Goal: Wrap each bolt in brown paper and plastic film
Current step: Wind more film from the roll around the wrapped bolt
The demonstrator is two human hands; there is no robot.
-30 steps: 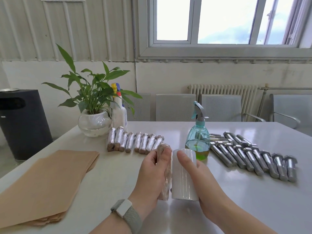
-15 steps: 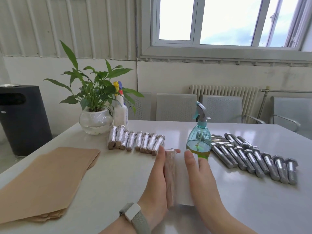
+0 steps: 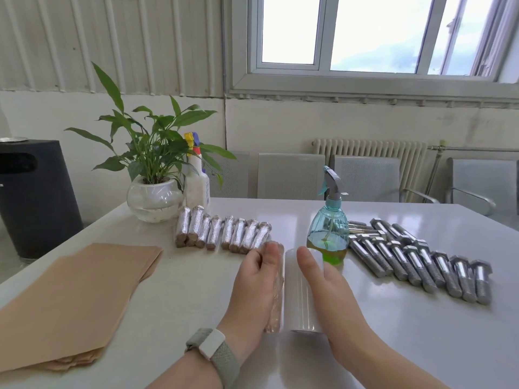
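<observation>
The left hand lies along a bolt already covered in brown paper, with clear film over it. Its thumb is stretched along the top of the bolt and the fingers curl round the far side, so the hand grips it. The bolt lies lengthwise, pointing away from the person, at the near middle of the white surface. Just to its right, touching or nearly so, lies a white film roll, parallel to the bolt. The right hand rests on the roll with the thumb straight along its top; its fingers go down the far side out of view, so I cannot tell whether they clasp the roll or only press it. A grey watch sits on the left wrist.

A row of wrapped bolts lies side by side behind the left hand. To the right, bare bolts lie in a slanted row, with a few more behind them. A teal sprayer with green liquid stands between the roll and the bare bolts. A stack of paper lies at the left edge. A plant in a glass bowl and a white bottle stand at the far left corner.
</observation>
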